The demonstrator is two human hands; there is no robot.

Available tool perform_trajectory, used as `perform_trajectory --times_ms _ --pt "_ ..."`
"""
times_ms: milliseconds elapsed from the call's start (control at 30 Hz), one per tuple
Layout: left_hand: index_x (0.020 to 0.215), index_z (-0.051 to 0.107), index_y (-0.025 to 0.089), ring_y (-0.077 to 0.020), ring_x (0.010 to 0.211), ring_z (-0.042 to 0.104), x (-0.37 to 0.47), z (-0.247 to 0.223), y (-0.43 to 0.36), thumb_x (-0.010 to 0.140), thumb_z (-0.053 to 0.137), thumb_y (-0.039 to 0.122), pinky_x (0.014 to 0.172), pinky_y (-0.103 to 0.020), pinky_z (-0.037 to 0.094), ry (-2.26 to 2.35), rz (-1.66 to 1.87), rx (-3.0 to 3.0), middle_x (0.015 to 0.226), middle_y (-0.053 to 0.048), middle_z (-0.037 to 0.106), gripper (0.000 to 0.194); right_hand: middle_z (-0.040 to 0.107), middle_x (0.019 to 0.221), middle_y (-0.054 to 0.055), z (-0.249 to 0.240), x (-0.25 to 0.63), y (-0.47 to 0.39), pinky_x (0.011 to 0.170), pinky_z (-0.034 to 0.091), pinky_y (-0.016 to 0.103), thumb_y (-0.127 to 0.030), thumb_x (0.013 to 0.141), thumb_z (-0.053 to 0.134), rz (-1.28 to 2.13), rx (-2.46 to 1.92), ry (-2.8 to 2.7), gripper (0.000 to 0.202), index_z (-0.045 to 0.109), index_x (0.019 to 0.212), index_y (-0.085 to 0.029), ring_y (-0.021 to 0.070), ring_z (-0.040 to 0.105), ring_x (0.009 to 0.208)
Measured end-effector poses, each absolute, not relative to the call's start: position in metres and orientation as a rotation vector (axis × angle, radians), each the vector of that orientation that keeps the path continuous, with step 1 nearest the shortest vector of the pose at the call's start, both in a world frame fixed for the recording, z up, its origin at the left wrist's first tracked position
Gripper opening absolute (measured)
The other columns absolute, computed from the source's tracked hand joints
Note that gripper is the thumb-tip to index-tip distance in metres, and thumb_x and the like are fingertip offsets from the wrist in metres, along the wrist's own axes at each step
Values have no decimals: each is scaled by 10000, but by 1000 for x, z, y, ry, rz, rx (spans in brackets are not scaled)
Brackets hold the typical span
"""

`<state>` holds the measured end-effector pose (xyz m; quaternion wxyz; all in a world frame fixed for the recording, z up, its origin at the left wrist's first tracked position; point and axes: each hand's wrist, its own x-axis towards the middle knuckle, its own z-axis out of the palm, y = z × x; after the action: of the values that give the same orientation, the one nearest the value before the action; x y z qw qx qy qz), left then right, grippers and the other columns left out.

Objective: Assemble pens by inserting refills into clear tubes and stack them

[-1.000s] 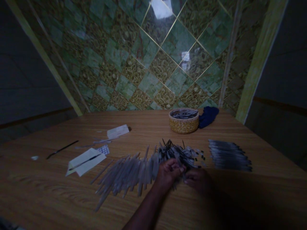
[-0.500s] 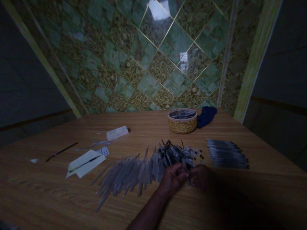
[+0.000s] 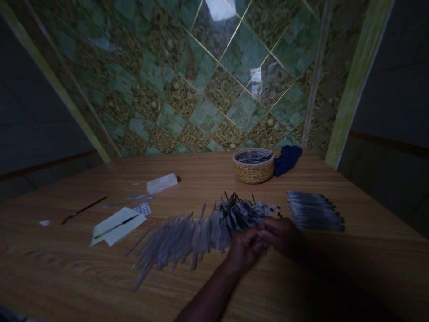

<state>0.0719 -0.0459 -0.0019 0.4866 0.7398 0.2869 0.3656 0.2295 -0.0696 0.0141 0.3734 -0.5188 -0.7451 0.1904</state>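
Observation:
My left hand [image 3: 245,251] is closed in a pinch, its fingertips meeting those of my right hand [image 3: 279,233], also closed. Between them they hold a pale pen barrel [image 3: 264,251], mostly covered by the fingers, with only its lower end showing. Just beyond the hands lies a heap of dark pen parts [image 3: 239,214] with black tips. A spread of translucent pen barrels [image 3: 177,241] stretches leftward from that heap. Right of the hands, several pens [image 3: 315,212] lie side by side in a neat row.
A woven basket [image 3: 254,172] full of pens stands at the back beside a dark blue cloth [image 3: 288,160]. On the left lie folded paper [image 3: 117,226] with a dark pen part on it, a thin black stick [image 3: 83,210] and a white box [image 3: 162,183]. A tiled wall rises behind.
My right hand has come up and over toward the left fingertips, and the barrel between them is more hidden. The whole view has shifted slightly.

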Motion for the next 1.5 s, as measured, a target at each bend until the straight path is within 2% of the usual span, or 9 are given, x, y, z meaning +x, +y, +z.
perform_trajectory --times_ms 633,767,933,1033,1133,1200,1267,1400,1500 --pt "635 458 158 -93 583 395 80 -20 -41 735 549 268 525 -181 328 738 936 2003 610 31 402 174 522 549 -21 7 238 -68 508 319 209 -237 799 471 425 -1321 -1971 163 519 653 -185 106 495 520" --pt "652 483 152 -98 583 407 81 -29 -39 751 556 301 531 -185 342 748 951 2014 602 27 426 193 515 519 -37 7 239 -68 482 330 194 -219 790 485 531 -1296 -1905 131 531 671 -190 97 506 492" --pt "789 615 136 -144 673 510 80 -34 -38 805 518 373 614 -221 410 687 932 1969 702 -24 566 256 514 504 -48 4 235 -70 451 347 183 -224 776 509 630 -1279 -1783 119 535 664 -193 87 503 454" --pt "819 643 141 -161 710 540 80 -33 -37 799 543 408 641 -230 424 695 891 1902 728 -33 603 285 518 494 -50 4 237 -69 431 362 185 -277 773 525 791 -1227 -1654 140 548 666 -189 85 497 429" --pt "812 651 136 -162 716 545 79 -31 -35 789 572 414 649 -237 424 722 903 1811 736 -38 619 289 553 506 -50 7 248 -62 382 365 196 -388 749 552 999 -1181 -1382 212 574 783 -180 90 495 367" --pt "831 654 131 -161 718 547 77 -29 -33 777 595 408 646 -241 426 735 926 1720 752 -44 628 289 570 517 -46 9 261 -56 350 351 203 -471 736 549 994 -1202 -1201 336 569 886 -171 100 496 335" --pt "851 652 127 -152 692 544 75 -28 -31 772 609 400 617 -235 424 749 939 1614 740 -44 625 288 574 532 -38 7 276 -48 343 346 209 -516 735 534 896 -1258 -1106 388 567 897 -165 105 498 333" --pt "874 641 120 -112 598 502 72 -28 -27 767 621 390 554 -213 403 766 970 1463 675 -21 588 291 543 522 -35 -10 294 -34 387 353 218 -410 762 487 732 -1491 -1270 251 579 765 -177 104 484 375" --pt "881 642 122 -108 609 496 70 -29 -25 774 616 386 556 -204 403 778 979 1502 682 -19 579 286 639 662 18 -25 294 -29 550 415 234 -261 756 456 541 -1686 -1712 187 624 730 -183 144 595 604"
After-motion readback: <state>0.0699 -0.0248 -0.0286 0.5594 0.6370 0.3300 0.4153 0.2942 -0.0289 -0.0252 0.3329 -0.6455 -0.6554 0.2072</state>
